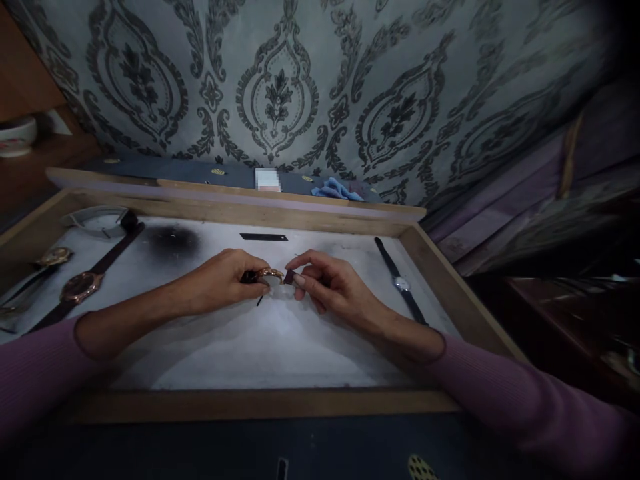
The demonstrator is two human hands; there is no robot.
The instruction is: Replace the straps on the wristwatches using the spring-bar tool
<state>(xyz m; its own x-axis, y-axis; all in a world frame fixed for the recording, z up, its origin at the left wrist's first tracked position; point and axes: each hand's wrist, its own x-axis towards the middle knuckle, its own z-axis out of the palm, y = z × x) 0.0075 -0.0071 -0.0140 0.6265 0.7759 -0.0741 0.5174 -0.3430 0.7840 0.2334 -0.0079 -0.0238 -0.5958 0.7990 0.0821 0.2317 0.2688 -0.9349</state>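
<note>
Over the middle of a white-bottomed wooden tray, my left hand pinches a gold-coloured wristwatch by its left side, thumb below and fingers above. The watch is seen nearly edge-on, so its dial is hidden. Closed on a short dark brown strap piece is my right hand; the strap's end meets the watch's right side. Whether the two are joined there I cannot tell. A thin dark sliver lies just below my left fingertips.
Left in the tray are a large brown-strapped watch, a small gold watch and a pale strap loop. A black blade-like strip lies behind my hands. At right rests a black-strapped watch. Raised wooden walls surround everything.
</note>
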